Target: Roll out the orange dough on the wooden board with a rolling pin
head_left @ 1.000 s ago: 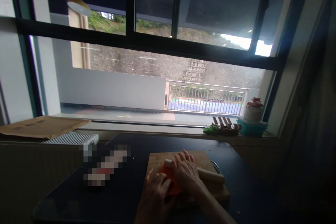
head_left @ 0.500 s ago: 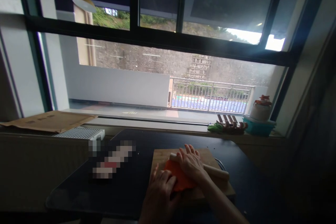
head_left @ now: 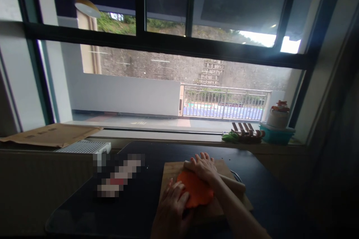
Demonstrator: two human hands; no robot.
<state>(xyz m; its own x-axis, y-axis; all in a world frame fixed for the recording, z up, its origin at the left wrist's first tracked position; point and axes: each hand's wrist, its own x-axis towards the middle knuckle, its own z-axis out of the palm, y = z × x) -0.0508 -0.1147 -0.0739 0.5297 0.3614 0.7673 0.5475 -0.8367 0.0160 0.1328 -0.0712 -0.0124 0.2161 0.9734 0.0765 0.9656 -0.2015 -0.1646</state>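
A flat, rounded sheet of orange dough (head_left: 196, 192) lies on a wooden board (head_left: 169, 170). My right hand (head_left: 204, 166) rests palm down on a pale rolling pin (head_left: 232, 183) along the far side of the dough, its fingers stretched out past the pin. The pin slants across the board, and its middle is hidden under this hand. At the dough's left edge, my left hand (head_left: 173, 198) lies on the board with fingers apart; the fingertips and thumb touch the dough. The palm side is hidden.
The board sits on a dark table (head_left: 134, 209). A blurred-out item (head_left: 120, 175) lies at left. On the window sill stand a teal box (head_left: 276, 134), a white pot (head_left: 277, 118) and a brown rack-like object (head_left: 246, 132). Flattened cardboard (head_left: 50, 134) rests at far left.
My right hand and the rolling pin have shifted slightly, baring more of the orange dough. The left hand's fingers have spread a little along the dough's edge. The view has tilted slightly.
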